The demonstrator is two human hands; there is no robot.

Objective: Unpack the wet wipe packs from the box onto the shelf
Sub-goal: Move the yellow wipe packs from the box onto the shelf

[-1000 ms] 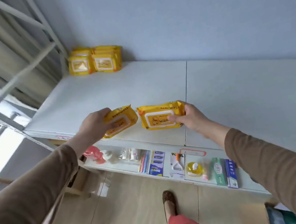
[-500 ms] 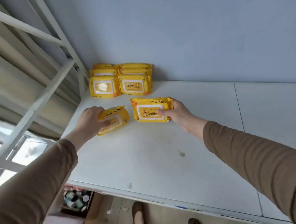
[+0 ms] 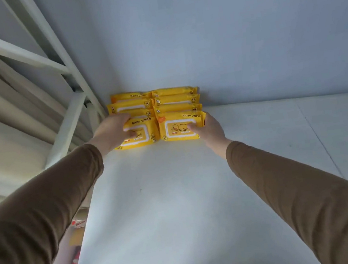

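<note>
1. Two yellow wet wipe packs stand side by side on the shelf (image 3: 177,198) just above the frame's centre: the left pack (image 3: 141,132) and the right pack (image 3: 179,126), edges touching or nearly so, long axes running left to right across the picture.
2. Each pack is directly at the fingertips of its own arm; neither hand is nearer than the other. The left hand (image 3: 113,133) grips the left pack by its left end, fingers over the top edge, thumb on the front. The right hand (image 3: 207,130) pinches the right pack at its right end.
3. Just behind, toward the wall, the stacked packs (image 3: 153,102) sit in two columns; the held pair stands just in front of them, touching or nearly so. Letting go looks like the move ahead.
4. The box is out of view, so how many packs are left in it cannot be told.
5. A white frame (image 3: 69,83) slants down the upper left, beside the rows.
</note>
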